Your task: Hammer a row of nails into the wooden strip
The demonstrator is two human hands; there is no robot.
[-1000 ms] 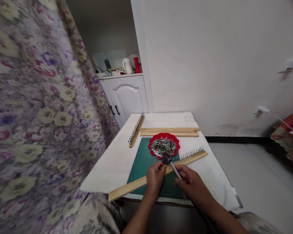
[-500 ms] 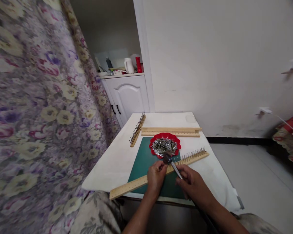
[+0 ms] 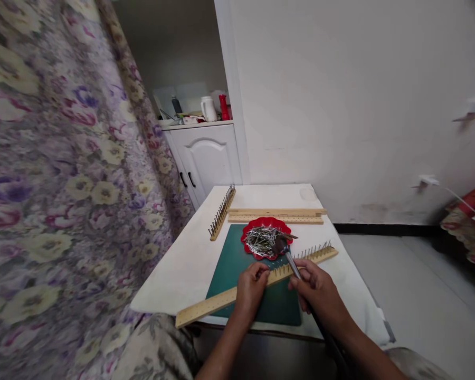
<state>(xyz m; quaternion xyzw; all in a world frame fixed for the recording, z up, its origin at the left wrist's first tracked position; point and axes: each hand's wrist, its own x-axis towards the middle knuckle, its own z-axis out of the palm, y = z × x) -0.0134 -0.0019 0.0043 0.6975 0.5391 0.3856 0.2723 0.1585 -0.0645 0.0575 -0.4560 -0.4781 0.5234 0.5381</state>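
My right hand [image 3: 314, 287] is closed around the handle of a claw hammer [image 3: 292, 264], whose dark head is raised over the near right rim of the red dish. Fingertips of my left hand [image 3: 252, 285] are pinched at the upper edge of a light wooden strip [image 3: 208, 307], on a nail mostly hidden by the fingers. The strip lies slantwise across a green cutting mat [image 3: 231, 253]. Upright nails [image 3: 309, 252] line its right part; small holes dot its left part. Many loose nails [image 3: 261, 240] fill the scalloped red dish [image 3: 246, 250] just beyond my hands.
Another wooden strip [image 3: 221, 216] with upright nails lies at the table's left. More drilled strips [image 3: 275, 215] lie side by side behind the dish. A pale cloth covers the table [image 3: 174, 279]. A floral curtain [image 3: 83, 184] hangs at left, near a white cabinet [image 3: 209, 158].
The hammer head has lifted away from my left fingertips, up and to the right. My left hand stays pinched at the strip, nearly in place.
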